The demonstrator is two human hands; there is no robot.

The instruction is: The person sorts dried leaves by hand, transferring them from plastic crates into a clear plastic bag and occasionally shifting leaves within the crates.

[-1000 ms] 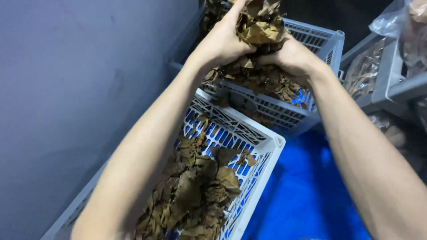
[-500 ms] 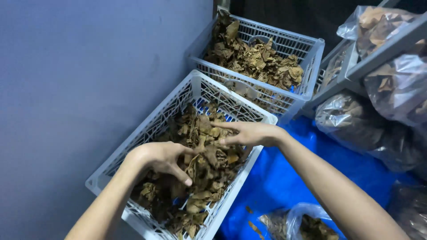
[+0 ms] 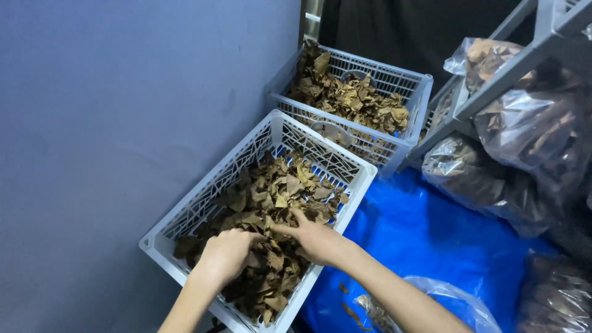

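A white plastic basket (image 3: 364,172) near me is full of dry brown leaves (image 3: 271,203). Both of my hands are down in that pile. My left hand (image 3: 225,254) is curled, its fingers closed on a clump of leaves near the basket's front. My right hand (image 3: 311,237) lies beside it, fingers bent into the leaves and pinching some. A second white basket (image 3: 419,86) with more dry leaves (image 3: 351,98) stands behind the first, against the wall.
A grey-blue wall (image 3: 123,123) runs along the left. Blue tarp (image 3: 419,234) covers the floor to the right. Grey shelving (image 3: 512,68) holds clear bags of dry leaves (image 3: 542,129). Another open clear bag (image 3: 444,302) lies near my right forearm.
A second ago both hands were raised over the far basket holding leaves. They came down into the near basket and now grip leaves close together near its front.
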